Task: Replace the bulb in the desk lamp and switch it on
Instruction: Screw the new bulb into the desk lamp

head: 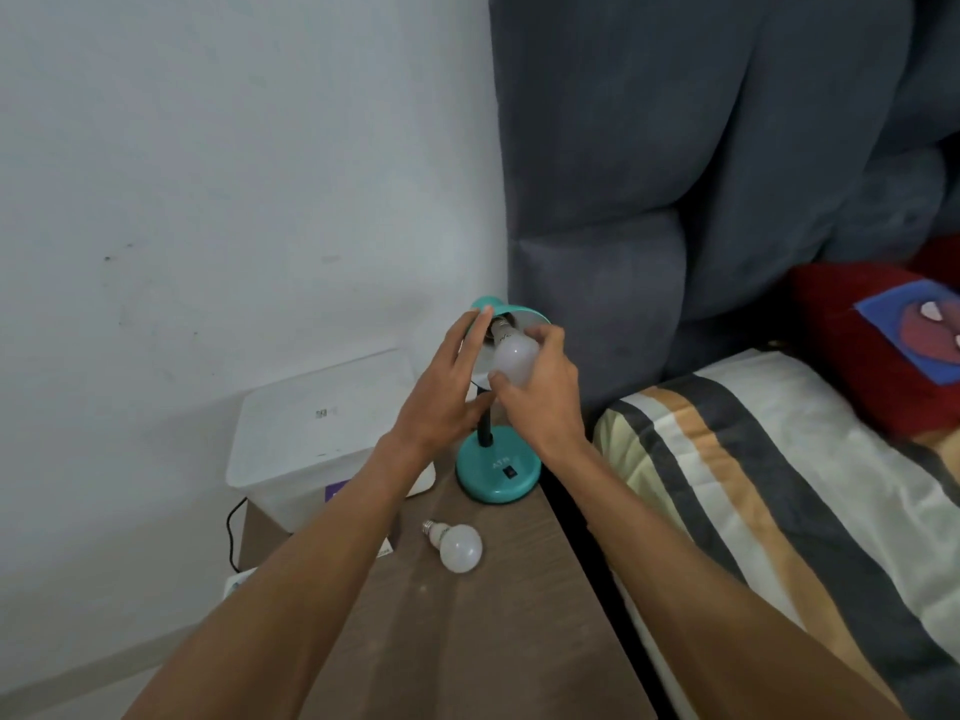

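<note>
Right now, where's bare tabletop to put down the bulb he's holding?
Free: the near tabletop in front of the spare bulb, between the forearms. Crowded: the far end, with the lamp base and white box.

the near half of the wooden surface [498,631] lay open, crossed only by the two forearms. a loose bulb [457,547] rested on it between them, just in front of the lamp base [496,470]. a white box [322,433] blocked the far left corner, close beside the base. the bed [779,485] hemmed the right edge, the grey headboard [675,174] and wall [234,174] closed the back. both hands crowded the lamp shade [519,310].
</note>
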A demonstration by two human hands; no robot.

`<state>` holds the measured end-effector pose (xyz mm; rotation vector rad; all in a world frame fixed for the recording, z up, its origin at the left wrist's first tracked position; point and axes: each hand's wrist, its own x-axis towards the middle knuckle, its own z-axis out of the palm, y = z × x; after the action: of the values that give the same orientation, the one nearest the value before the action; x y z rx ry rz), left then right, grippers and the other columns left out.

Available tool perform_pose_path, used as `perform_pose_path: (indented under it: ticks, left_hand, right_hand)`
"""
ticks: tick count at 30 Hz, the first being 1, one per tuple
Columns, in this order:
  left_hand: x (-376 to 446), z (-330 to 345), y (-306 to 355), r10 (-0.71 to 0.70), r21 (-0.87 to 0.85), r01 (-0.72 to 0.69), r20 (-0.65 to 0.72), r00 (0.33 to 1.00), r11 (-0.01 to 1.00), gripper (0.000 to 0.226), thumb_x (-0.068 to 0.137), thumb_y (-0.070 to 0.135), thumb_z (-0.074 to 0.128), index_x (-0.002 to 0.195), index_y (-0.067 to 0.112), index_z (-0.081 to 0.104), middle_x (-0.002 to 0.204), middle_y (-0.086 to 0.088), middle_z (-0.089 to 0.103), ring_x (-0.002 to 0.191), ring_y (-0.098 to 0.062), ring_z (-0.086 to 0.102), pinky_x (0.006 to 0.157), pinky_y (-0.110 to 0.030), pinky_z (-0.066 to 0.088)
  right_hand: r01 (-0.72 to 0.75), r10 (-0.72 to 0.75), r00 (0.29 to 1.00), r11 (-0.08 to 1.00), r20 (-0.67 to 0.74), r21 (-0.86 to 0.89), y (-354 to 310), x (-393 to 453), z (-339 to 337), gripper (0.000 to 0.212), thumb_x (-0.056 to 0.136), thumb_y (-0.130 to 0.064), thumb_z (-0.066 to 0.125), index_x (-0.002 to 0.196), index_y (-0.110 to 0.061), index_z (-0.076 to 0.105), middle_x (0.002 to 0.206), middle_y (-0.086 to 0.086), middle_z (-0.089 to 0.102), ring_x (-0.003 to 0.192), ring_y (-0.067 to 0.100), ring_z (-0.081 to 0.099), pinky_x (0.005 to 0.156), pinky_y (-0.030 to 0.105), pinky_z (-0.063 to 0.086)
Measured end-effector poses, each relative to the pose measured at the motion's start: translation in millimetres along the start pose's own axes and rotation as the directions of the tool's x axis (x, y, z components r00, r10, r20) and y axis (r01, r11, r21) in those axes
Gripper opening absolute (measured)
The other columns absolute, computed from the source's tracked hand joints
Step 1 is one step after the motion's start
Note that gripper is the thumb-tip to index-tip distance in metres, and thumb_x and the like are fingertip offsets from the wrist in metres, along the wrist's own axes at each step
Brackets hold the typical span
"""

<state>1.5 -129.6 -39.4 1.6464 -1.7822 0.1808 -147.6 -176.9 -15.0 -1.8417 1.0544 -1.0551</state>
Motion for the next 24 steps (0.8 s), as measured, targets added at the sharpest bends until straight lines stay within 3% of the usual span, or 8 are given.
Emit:
perform_pose_path:
  ticks: [2,4,7,10,14,18,21,24]
  left_hand:
    - [-0.4,-0.8,-1.9,0.006,-0.001,-0.006,-0.031,0.999,1.000,0.090,0.092,0.019,0.078,0.162,0.006,0.022,0.166,-0.015,0.027,0.151,0.007,0.012,0.118,-0.006,0.018]
    - [-0.3,-2.0,-4.0,0.018,-0.008,-0.018,-0.046,0.999,1.000,0.089,0.091,0.018,0.078,0.161,0.004,0.024,0.165,-0.015,0.030,0.151,0.003,0.017,0.118,-0.007,0.020]
    - [0.6,-3.1,-6.2,0.034,-0.023,-0.035,-0.041,0.999,0.999,0.089,0.091,0.016,0.078,0.161,0.005,0.025,0.165,-0.014,0.031,0.151,-0.008,0.025,0.117,-0.008,0.023]
    - [0.0,-1.9,-7.2,0.040,-0.024,-0.041,-0.040,0.998,0.999,0.089,0.090,0.017,0.079,0.161,0.006,0.025,0.166,-0.013,0.031,0.151,-0.007,0.026,0.116,-0.007,0.025]
    - [-1.5,-2.0,-6.0,0.025,-0.026,-0.027,-0.046,0.999,0.999,0.089,0.091,0.020,0.078,0.162,0.007,0.025,0.167,-0.011,0.029,0.150,-0.004,0.024,0.111,-0.001,0.025]
    - [-2.5,-2.5,-4.0,0.028,-0.028,-0.029,-0.045,0.999,0.999,0.088,0.092,0.020,0.077,0.162,0.007,0.025,0.167,-0.012,0.029,0.152,-0.018,0.032,0.111,0.000,0.025]
    - [-3.1,-1.2,-1.9,0.026,-0.036,-0.028,-0.050,0.998,0.999,0.087,0.092,0.022,0.077,0.161,0.007,0.026,0.167,-0.013,0.031,0.150,-0.021,0.034,0.110,0.001,0.025]
    - [-3.0,-1.1,-3.4,0.018,-0.048,-0.020,-0.048,0.999,0.999,0.086,0.093,0.021,0.076,0.161,0.010,0.026,0.167,-0.012,0.031,0.152,-0.022,0.034,0.112,-0.001,0.025]
  right_hand:
    - [0.055,-0.056,0.998,0.998,-0.030,-0.035,1.5,1.4,4.1,0.061,0.082,-0.019,0.075,0.134,-0.020,0.042,0.131,0.003,0.055,0.112,0.020,0.058,0.090,0.027,0.050]
    - [0.105,-0.108,0.993,0.991,-0.044,-0.078,3.5,1.2,8.0,0.061,0.083,-0.018,0.076,0.137,-0.020,0.045,0.135,0.003,0.051,0.117,0.021,0.056,0.094,0.023,0.045]
    - [0.167,-0.189,0.977,0.966,-0.096,-0.199,5.9,-2.5,11.9,0.061,0.083,-0.025,0.078,0.138,-0.022,0.050,0.134,0.003,0.042,0.116,0.023,0.054,0.088,0.032,0.052]
    - [0.181,-0.236,0.962,0.926,-0.134,-0.330,5.3,-5.6,13.0,0.062,0.083,-0.031,0.077,0.139,-0.025,0.050,0.132,0.005,0.042,0.116,0.023,0.049,0.076,0.036,0.053]
    - [0.191,-0.235,0.966,0.928,-0.106,-0.320,5.7,-4.3,13.1,0.057,0.089,-0.018,0.071,0.141,-0.027,0.050,0.138,0.008,0.043,0.123,0.028,0.051,0.088,0.044,0.055]
    - [0.225,-0.261,0.963,0.916,-0.069,-0.333,6.1,-6.2,13.0,0.064,0.087,-0.003,0.067,0.145,-0.021,0.048,0.146,0.012,0.038,0.128,0.031,0.049,0.095,0.044,0.053]
    - [0.211,-0.246,0.968,0.911,-0.054,-0.354,7.1,-8.9,12.3,0.066,0.087,-0.005,0.067,0.147,-0.021,0.045,0.145,0.011,0.036,0.121,0.033,0.054,0.091,0.047,0.056]
    - [0.152,-0.188,0.978,0.941,-0.093,-0.302,5.2,-8.7,11.4,0.061,0.092,-0.026,0.067,0.148,-0.022,0.042,0.130,0.012,0.049,0.104,0.033,0.062,0.085,0.047,0.056]
